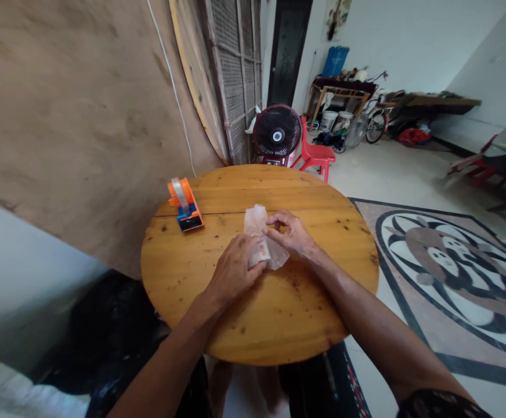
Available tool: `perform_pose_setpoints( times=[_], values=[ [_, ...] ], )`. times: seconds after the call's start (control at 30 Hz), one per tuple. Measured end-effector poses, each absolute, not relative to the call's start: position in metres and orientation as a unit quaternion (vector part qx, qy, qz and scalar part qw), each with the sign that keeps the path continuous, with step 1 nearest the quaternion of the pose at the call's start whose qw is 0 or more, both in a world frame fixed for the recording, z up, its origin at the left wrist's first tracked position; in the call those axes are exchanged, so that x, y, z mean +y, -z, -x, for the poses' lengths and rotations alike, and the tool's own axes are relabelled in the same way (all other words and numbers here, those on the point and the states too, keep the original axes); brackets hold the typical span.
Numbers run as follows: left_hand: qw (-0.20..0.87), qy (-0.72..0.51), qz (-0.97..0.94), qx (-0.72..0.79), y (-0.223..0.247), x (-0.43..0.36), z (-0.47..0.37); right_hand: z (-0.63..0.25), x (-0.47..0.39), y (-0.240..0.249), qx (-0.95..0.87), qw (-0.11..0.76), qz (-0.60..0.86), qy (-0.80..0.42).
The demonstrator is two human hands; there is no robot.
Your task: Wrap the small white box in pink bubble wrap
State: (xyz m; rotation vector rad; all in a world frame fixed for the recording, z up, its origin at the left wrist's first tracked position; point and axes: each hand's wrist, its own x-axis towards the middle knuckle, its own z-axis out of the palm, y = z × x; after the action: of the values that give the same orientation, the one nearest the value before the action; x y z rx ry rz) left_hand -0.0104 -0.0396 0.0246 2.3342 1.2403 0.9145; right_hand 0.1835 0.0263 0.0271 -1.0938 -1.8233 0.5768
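Observation:
Over the middle of the round wooden table (183, 273), my left hand (231, 264) grips a small whitish box (259, 253) with faint reddish print. Clear, crinkled plastic that looks like bubble wrap (255, 217) lies around and under the box, one flap sticking up toward the far side and another spreading to the right. My right hand (290, 233) pinches the edge of this wrap between thumb and fingers. The left palm and fingers hide part of the box. A tape dispenser (185, 204), orange and blue with a roll of clear tape, stands at the table's far left.
Beyond the table stand a dark red fan (277, 134) and a red plastic chair (316, 152). A brown board or wall (83, 116) rises close on the left. Black plastic bags (105, 331) lie below it. A panda-patterned floor (457, 261) is at right.

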Motion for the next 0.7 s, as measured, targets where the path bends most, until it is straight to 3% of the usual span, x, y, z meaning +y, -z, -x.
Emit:
perform_pose_setpoints(
  times=[0.3,0.57,0.7],
  values=[
    [0.148,-0.350,-0.779,0.498,-0.028,-0.040,0.013,-0.200,0.044,-0.012,-0.658,0.477,0.524,-0.255],
    [0.158,-0.373,-0.729,0.551,-0.032,-0.035,0.029,-0.204,0.039,-0.022,-0.664,0.325,0.661,-0.127],
    [0.169,-0.372,-0.720,0.562,-0.034,-0.034,0.035,-0.208,0.041,-0.022,-0.657,0.297,0.687,-0.096]
  ],
)
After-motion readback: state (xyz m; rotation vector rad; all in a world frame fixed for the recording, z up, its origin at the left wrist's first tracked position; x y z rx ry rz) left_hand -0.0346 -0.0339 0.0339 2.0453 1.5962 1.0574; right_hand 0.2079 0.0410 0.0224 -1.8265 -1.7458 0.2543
